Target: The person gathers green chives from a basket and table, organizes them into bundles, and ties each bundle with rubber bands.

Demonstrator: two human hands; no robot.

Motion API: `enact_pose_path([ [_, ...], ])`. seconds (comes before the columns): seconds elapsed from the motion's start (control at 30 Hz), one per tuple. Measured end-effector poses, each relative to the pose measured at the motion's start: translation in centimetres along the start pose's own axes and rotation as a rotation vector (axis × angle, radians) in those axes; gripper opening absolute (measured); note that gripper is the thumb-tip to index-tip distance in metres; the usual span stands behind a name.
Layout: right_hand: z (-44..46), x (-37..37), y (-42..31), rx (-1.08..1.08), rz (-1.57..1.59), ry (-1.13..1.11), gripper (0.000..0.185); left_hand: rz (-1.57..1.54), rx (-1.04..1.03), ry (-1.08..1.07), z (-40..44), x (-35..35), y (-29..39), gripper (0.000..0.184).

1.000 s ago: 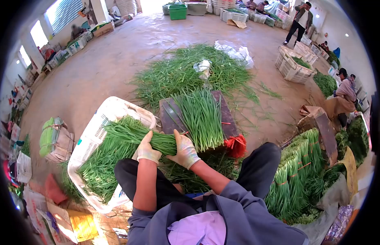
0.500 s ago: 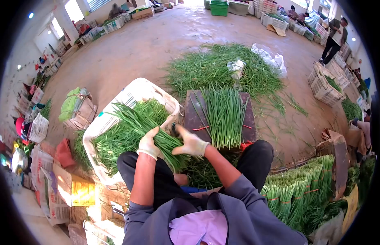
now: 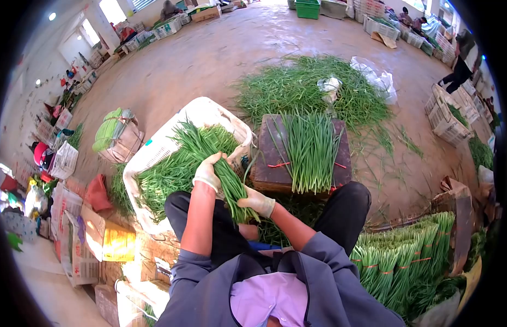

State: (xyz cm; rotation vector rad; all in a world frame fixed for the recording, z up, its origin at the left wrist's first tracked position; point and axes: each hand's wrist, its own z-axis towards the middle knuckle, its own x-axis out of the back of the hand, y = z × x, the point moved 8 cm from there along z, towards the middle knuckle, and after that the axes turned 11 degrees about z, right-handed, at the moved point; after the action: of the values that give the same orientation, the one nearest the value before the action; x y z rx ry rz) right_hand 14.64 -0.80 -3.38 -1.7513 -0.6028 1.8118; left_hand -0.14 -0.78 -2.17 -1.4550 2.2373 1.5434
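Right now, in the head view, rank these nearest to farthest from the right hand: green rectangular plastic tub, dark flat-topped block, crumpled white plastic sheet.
From the right hand:
1. Dark flat-topped block: just ahead, slightly right.
2. Crumpled white plastic sheet: beyond it, farther right.
3. Green rectangular plastic tub: ahead, much farther off.

Left hand [image 3: 208,173] forward, right hand [image 3: 257,203] nearer the body, both gloved hands curled, forearms [image 3: 198,218] bare.
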Motion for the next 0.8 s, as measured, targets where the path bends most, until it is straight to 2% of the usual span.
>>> enact_pose_path([
  [0.03,0.0,-0.5,0.1,-0.001,-0.005,-0.002,0.068,-0.003,-0.004,-0.003,0.1,-0.3,0.0,0.018],
  [0.1,0.1,-1.3,0.6,-0.046,0.098,0.066,0.052,-0.084,-0.071,0.066,-0.1,-0.7,0.3,0.017],
  [0.13,0.2,-1.2,0.5,-0.054,0.051,0.14,0.043,-0.12,-0.072,0.052,-0.5,-1.1,0.6,0.015],
  [0.23,0.5,-1.9,-0.9,-0.089,-0.123,0.168,0.046,-0.065,-0.16,0.008,-1.3,-2.0,2.3,0.014],
  [0.3,1.6,-1.2,-1.7,-0.028,-0.185,0.21,0.041,-0.081,-0.16,-0.042,-2.1,-2.8,3.4,0.021],
  [0.37,3.2,-0.6,-4.1,0.137,-0.388,0.202,0.039,-0.013,-0.313,0.04,-5.0,-4.8,5.9,0.031],
  [0.4,3.9,0.1,-5.2,0.138,-0.46,0.259,0.037,0.092,-0.363,-0.036,-3.3,-3.4,5.9,0.05],
  [0.43,4.2,0.7,-5.3,-0.005,-0.308,0.304,0.037,0.088,-0.367,-0.033,-2.9,-2.6,4.9,0.05],
  [0.5,4.6,4.1,-4.3,-0.244,-0.279,0.412,0.038,0.06,-0.093,0.075,-2.9,-1.0,-0.7,0.059],
  [0.57,4.4,7.8,-2.3,-0.328,-0.445,0.497,0.036,0.043,0.191,0.183,-3.4,1.2,-6.9,0.069],
  [0.63,2.9,9.0,-2.6,-0.279,-0.296,0.545,0.041,-0.291,0.159,0.003,0.0,1.9,-12.9,0.069],
  [0.7,1.9,8.7,-2.0,-0.211,-0.128,0.539,0.041,-0.34,0.048,-0.22,-0.4,-0.4,-14.3,0.065],
  [0.73,1.9,8.9,-3.1,-0.118,-0.208,0.549,0.041,-0.386,0.058,-0.162,0.1,-0.7,-14.4,0.061],
  [0.77,1.9,8.9,-3.3,-0.128,-0.227,0.548,0.041,-0.439,0.08,-0.207,0.3,-1.8,-14.3,0.057],
  [0.8,1.7,9.6,-3.8,-0.043,-0.278,0.608,0.041,-0.42,0.068,-0.2,0.8,-1.6,-14.4,0.054],
])
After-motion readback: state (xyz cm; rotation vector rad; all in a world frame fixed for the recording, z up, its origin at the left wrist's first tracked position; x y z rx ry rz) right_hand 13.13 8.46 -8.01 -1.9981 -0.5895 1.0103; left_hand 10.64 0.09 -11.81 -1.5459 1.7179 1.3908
